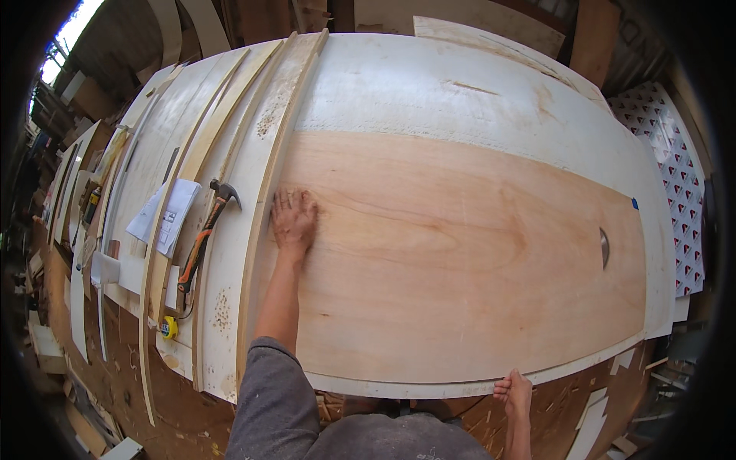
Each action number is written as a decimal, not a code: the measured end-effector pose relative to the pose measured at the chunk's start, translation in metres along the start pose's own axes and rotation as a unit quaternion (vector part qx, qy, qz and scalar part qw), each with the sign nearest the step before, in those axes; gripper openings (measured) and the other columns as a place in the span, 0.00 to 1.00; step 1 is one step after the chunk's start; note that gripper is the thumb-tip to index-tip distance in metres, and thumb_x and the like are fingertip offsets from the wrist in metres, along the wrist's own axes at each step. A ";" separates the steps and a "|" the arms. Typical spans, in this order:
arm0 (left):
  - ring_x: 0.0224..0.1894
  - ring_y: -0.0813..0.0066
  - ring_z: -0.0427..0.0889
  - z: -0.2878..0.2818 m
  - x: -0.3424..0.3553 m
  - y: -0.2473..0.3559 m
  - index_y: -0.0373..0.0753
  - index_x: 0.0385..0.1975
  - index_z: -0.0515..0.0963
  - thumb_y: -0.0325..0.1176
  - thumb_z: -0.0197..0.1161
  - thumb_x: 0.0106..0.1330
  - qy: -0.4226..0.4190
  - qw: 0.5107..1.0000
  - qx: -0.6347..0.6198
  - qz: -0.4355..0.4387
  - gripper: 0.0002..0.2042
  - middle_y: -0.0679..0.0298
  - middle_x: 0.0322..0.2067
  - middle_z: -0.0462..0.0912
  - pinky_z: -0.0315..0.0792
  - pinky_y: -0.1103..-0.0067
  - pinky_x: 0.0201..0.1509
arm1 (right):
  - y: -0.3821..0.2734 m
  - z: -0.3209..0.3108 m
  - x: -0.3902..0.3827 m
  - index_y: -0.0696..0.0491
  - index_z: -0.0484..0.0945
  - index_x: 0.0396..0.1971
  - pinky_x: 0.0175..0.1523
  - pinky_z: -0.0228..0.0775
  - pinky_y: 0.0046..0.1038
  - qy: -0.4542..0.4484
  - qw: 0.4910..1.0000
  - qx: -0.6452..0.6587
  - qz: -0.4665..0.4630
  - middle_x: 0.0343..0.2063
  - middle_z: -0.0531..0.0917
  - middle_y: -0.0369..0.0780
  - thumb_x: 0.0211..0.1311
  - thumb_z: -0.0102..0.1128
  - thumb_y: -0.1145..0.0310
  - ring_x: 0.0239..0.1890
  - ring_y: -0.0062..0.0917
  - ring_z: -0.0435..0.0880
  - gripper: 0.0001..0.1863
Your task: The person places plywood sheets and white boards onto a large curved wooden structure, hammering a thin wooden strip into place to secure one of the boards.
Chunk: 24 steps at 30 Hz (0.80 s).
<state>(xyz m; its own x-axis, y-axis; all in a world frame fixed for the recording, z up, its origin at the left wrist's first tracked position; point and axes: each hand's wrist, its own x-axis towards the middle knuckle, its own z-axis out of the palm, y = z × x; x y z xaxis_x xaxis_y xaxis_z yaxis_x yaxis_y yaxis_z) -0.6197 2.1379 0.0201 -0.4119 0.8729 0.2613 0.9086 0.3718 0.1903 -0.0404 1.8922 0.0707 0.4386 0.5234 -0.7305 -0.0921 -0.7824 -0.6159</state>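
A large plywood sheet [460, 299] lies flat on a white worktop [383, 84]. My left hand [294, 221] rests on its left end with the fingers stretched out, beside a long wooden strip [285, 130]. At the near edge of the sheet is my right hand [516, 392], its fingers curled together; anything inside them is hidden. Toward the sheet's right end lies a small curved metal piece [604, 248]. A bit of blue [635, 203] shows at the far right corner.
Left of the sheet lie a claw hammer [201, 241] with an orange and black handle, papers [178, 208], a yellow tape measure [169, 327] and several long strips. A board [506, 47] lies along the far edge. A patterned sheet [678, 184] stands at right; offcuts litter the floor.
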 end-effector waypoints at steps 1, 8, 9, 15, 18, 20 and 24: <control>0.70 0.54 0.53 0.002 0.006 0.001 0.41 0.63 0.66 0.53 0.47 0.68 0.000 1.000 0.000 0.003 0.29 0.48 0.67 0.57 0.47 0.64 0.73 | -0.003 0.002 0.002 0.57 0.69 0.29 0.17 0.73 0.27 0.000 1.000 0.004 -0.003 0.17 0.79 0.44 0.71 0.42 0.57 0.13 0.27 0.77 0.18; 0.70 0.54 0.55 0.014 0.036 0.004 0.41 0.62 0.68 0.52 0.47 0.68 0.011 1.000 0.000 0.011 0.27 0.48 0.67 0.58 0.48 0.64 0.72 | -0.028 0.018 0.016 0.55 0.70 0.27 0.18 0.73 0.27 0.003 1.000 -0.030 0.009 0.16 0.79 0.42 0.71 0.43 0.56 0.13 0.25 0.76 0.18; 0.70 0.53 0.55 0.015 0.039 0.003 0.41 0.62 0.68 0.52 0.47 0.68 0.011 1.000 0.005 0.011 0.27 0.48 0.67 0.58 0.48 0.64 0.72 | -0.032 0.022 0.016 0.55 0.70 0.27 0.18 0.73 0.27 0.005 0.999 -0.035 0.010 0.16 0.79 0.42 0.71 0.44 0.56 0.13 0.25 0.76 0.19; 0.70 0.53 0.55 0.012 0.065 0.008 0.41 0.62 0.67 0.51 0.46 0.68 0.001 1.000 0.007 0.000 0.27 0.49 0.67 0.59 0.48 0.64 0.72 | -0.047 0.037 0.025 0.56 0.71 0.27 0.17 0.72 0.27 0.004 1.000 -0.021 -0.007 0.16 0.79 0.42 0.71 0.44 0.56 0.12 0.25 0.76 0.19; 0.70 0.53 0.55 0.012 0.076 0.035 0.41 0.63 0.66 0.51 0.46 0.69 -0.010 1.000 -0.003 0.010 0.28 0.49 0.66 0.60 0.48 0.64 0.72 | -0.057 0.035 0.026 0.57 0.71 0.27 0.18 0.73 0.26 0.019 1.000 -0.016 0.007 0.16 0.79 0.42 0.70 0.45 0.57 0.12 0.25 0.76 0.19; 0.69 0.51 0.56 0.014 0.081 0.036 0.39 0.63 0.66 0.50 0.46 0.70 -0.021 0.999 -0.004 0.026 0.27 0.47 0.65 0.61 0.49 0.65 0.72 | -0.071 0.038 0.030 0.60 0.72 0.28 0.18 0.73 0.27 0.011 1.000 -0.022 0.002 0.18 0.80 0.45 0.68 0.46 0.58 0.14 0.26 0.78 0.19; 0.69 0.52 0.55 0.001 0.083 0.047 0.35 0.62 0.66 0.47 0.42 0.72 -0.060 0.996 0.011 0.063 0.26 0.49 0.65 0.63 0.49 0.64 0.72 | -0.098 0.041 0.036 0.63 0.73 0.30 0.21 0.75 0.27 -0.003 0.999 -0.034 -0.003 0.20 0.81 0.46 0.67 0.46 0.59 0.17 0.28 0.80 0.20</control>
<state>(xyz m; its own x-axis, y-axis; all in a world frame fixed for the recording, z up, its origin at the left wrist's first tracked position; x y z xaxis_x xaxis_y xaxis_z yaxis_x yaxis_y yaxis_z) -0.6115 2.2286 0.0494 -0.2849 0.9440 0.1662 0.9543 0.2631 0.1416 -0.0525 2.0022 0.0928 0.4333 0.5304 -0.7286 -0.0277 -0.8003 -0.5990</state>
